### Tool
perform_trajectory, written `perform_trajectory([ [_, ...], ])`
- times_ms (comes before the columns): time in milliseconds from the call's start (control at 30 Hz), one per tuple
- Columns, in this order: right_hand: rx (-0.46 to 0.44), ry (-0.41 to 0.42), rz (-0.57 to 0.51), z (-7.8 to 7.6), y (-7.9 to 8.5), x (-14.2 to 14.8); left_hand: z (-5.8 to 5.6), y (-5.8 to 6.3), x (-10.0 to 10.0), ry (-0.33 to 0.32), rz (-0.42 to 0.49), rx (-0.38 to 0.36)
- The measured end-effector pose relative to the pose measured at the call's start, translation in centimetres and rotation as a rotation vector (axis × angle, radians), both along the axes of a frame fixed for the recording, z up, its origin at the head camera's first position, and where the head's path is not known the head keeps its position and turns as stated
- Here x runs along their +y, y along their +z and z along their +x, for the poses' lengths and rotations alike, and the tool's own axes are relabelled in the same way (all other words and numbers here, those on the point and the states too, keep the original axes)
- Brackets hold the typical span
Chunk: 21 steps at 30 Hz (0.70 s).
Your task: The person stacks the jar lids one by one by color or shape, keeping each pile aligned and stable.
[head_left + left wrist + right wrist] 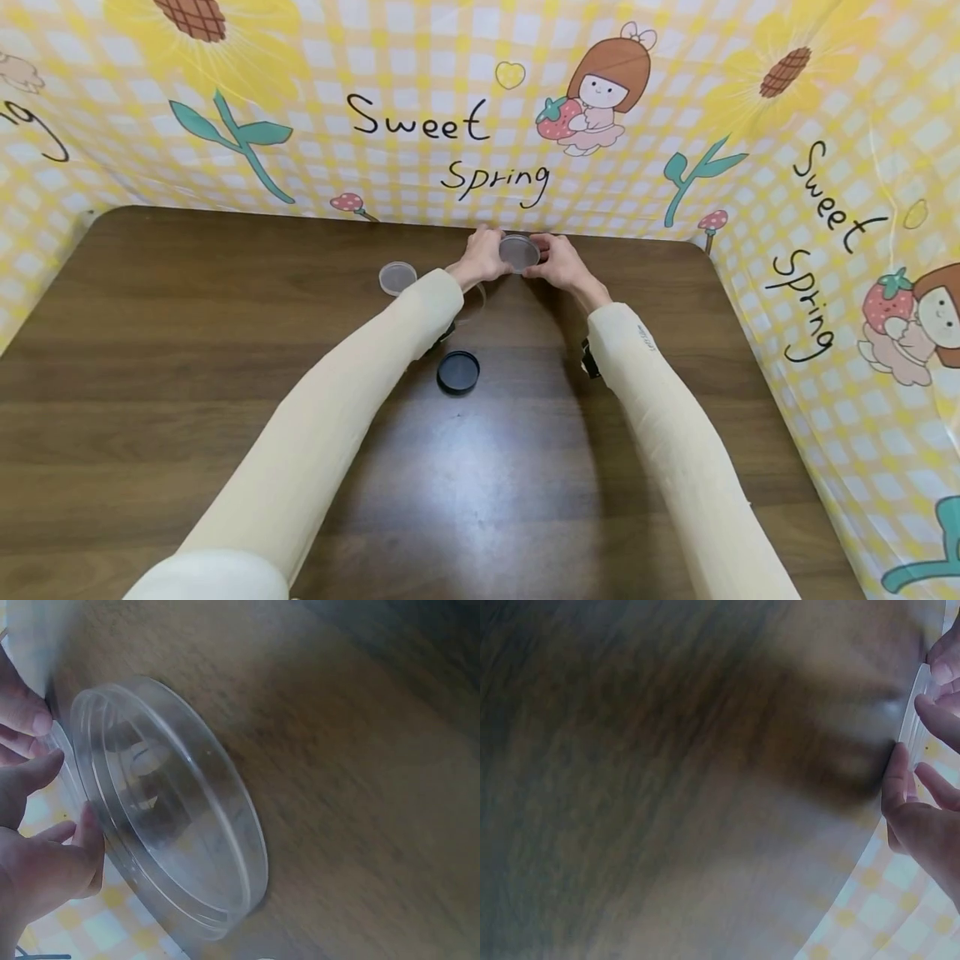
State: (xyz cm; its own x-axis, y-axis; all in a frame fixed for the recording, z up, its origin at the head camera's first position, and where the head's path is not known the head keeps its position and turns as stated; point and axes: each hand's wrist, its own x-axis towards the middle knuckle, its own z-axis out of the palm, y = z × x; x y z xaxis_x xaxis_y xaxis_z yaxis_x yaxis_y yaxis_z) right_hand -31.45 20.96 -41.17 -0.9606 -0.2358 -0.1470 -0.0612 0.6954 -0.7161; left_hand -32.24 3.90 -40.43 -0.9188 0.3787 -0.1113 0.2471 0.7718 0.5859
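Near the back edge of the table, a clear round petri dish (519, 253) is held between both hands. My left hand (486, 254) grips its left rim, while my right hand (561, 262) pinches the opposite side with thumb and fingers. From the right wrist view, the held dish (913, 712) appears edge-on as a thin band. A second clear petri dish (251, 832) stands on the table under the left wrist, large in the left wrist view; the left forearm partly covers it in the head view.
Left of the left hand lies another clear round dish (397, 277). A black round lid or shallow dish (458, 372) rests on the brown wooden table (225, 375), nearer to me. A yellow checked cloth (420, 192) rises behind the table and along its sides.
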Motion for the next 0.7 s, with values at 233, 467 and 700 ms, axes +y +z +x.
perform_trajectory([
  [233,0.0,0.005,0.008,-0.2,0.1,0.1,-0.1,0.0,0.1,0.002,-0.015,-0.02],
  [467,0.008,-0.008,0.026,0.0,0.0,0.0,0.0,-0.4,0.3,0.024,0.004,-0.001],
  [700,0.023,-0.018,0.006,0.0,0.2,-0.1,-1.6,-2.4,0.8,0.047,0.009,0.03],
])
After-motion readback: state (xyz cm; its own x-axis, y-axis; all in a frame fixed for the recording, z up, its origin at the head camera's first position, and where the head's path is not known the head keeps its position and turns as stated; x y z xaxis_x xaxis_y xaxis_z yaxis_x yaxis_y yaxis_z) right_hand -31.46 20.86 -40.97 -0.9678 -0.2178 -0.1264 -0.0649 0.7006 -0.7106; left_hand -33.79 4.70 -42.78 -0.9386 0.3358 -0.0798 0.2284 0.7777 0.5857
